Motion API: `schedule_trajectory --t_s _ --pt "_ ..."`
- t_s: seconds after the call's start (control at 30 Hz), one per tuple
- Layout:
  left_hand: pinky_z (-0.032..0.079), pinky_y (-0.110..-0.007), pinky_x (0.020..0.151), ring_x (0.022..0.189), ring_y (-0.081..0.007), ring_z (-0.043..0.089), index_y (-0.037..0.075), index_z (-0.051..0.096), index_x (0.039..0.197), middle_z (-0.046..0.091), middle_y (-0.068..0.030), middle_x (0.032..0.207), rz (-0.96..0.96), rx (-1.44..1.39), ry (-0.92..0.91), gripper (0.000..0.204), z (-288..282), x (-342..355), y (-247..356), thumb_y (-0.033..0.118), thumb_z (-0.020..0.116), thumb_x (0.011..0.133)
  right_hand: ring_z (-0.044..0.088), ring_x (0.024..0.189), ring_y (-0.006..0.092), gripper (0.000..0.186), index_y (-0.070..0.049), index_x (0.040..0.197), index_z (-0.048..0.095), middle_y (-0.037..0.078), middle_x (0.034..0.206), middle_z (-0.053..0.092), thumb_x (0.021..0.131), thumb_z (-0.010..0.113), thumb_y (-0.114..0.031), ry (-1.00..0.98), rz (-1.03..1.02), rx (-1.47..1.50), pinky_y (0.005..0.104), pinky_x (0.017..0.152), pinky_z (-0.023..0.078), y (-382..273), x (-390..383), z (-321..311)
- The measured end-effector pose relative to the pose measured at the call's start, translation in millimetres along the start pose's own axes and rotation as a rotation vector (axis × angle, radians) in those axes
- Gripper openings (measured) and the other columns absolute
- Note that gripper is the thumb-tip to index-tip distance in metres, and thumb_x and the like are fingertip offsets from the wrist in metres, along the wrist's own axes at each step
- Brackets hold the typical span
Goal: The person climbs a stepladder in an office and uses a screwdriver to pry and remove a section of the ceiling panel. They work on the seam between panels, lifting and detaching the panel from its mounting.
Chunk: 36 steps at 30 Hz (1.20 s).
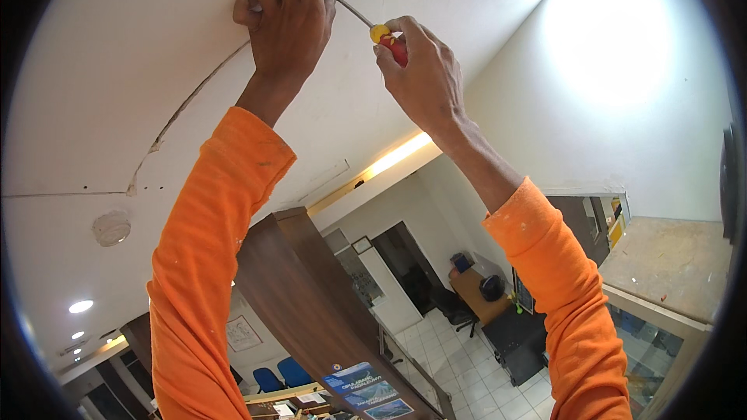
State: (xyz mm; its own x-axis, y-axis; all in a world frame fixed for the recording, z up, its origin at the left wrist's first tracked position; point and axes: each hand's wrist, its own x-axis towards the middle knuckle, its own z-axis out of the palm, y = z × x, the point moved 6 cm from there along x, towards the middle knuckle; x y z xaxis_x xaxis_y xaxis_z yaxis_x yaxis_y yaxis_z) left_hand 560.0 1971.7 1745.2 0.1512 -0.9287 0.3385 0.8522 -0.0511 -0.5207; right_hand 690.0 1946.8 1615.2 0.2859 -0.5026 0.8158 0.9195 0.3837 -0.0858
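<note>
Overhead, my left hand [289, 27] is raised against the white ceiling panel [187, 0]. Its fingers are bent and the fingertips are hidden behind the hand, so what they grip does not show. To its right, my right hand [424, 70] is closed around the red and yellow handle of a screwdriver [359, 15]. The thin metal shaft slants up to the left, and its tip is close to the edge of my left hand, at the ceiling. A cracked seam [198, 92] runs along the panel to my left hand.
A round ceiling fitting [112, 229] and a lit downlight [81, 306] are at the left. Below stands a tall brown wooden partition [311, 288] with a blue poster [366, 390]. Farther down are an office chair [454, 307] and a desk [478, 295]. A ledge [665, 264] juts out at the right.
</note>
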Motion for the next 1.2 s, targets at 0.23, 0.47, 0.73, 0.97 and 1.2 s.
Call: schedule_trajectory --t_s 0.23,0.47,0.73,0.97,1.2 --pt "0.029 -0.053 0.089 0.108 -0.0288 0.041 0.024 0.054 0.135 0.05 -0.0004 0.116 -0.023 -0.046 -0.048 0.055 0 1 2 0.037 0.081 0.088 0.074 0.077 0.0304 0.024 -0.002 0.108 0.068 0.014 0.087 0.075 0.097 0.065 -0.023 -0.104 0.12 0.048 0.044 0.073 0.057 1 2 1" --pt "0.028 -0.051 0.086 0.104 -0.0286 0.043 0.022 0.054 0.133 0.05 0.0 0.113 -0.01 -0.068 -0.014 0.056 -1 1 5 0.037 0.082 0.087 0.07 0.068 0.0337 0.028 0.002 0.093 0.07 0.017 0.076 0.071 0.097 0.064 -0.026 -0.118 0.145 0.041 0.0459 0.068 0.054 3 1 -2" --pt "0.026 -0.05 0.086 0.104 -0.0267 0.044 0.022 0.055 0.131 0.049 0.0009 0.111 0.0 -0.03 0.039 0.058 2 1 2 0.039 0.085 0.084 0.073 0.077 0.0324 0.024 0.001 0.106 0.063 0.016 0.1 0.073 0.097 0.067 -0.021 0.052 -0.133 -0.263 0.0444 0.066 0.057 -9 -6 -1" --pt "0.026 -0.049 0.086 0.104 -0.0265 0.046 0.021 0.055 0.13 0.05 0.0002 0.112 0.006 -0.023 0.033 0.058 0 0 3 0.039 0.085 0.084 0.071 0.072 0.0292 0.024 -0.005 0.114 0.059 0.018 0.101 0.072 0.098 0.068 -0.021 -0.263 0.313 0.395 0.0412 0.065 0.055 8 -6 9" --pt "0.026 -0.049 0.086 0.102 -0.0263 0.046 0.021 0.056 0.128 0.051 -0.0002 0.108 -0.002 -0.053 0.054 0.056 -1 3 4 0.04 0.085 0.084 0.069 0.068 0.026 0.023 -0.007 0.115 0.057 0.01 0.098 0.073 0.097 0.068 -0.018 0.005 -0.243 -0.259 0.0398 0.062 0.054 -5 0 -4"
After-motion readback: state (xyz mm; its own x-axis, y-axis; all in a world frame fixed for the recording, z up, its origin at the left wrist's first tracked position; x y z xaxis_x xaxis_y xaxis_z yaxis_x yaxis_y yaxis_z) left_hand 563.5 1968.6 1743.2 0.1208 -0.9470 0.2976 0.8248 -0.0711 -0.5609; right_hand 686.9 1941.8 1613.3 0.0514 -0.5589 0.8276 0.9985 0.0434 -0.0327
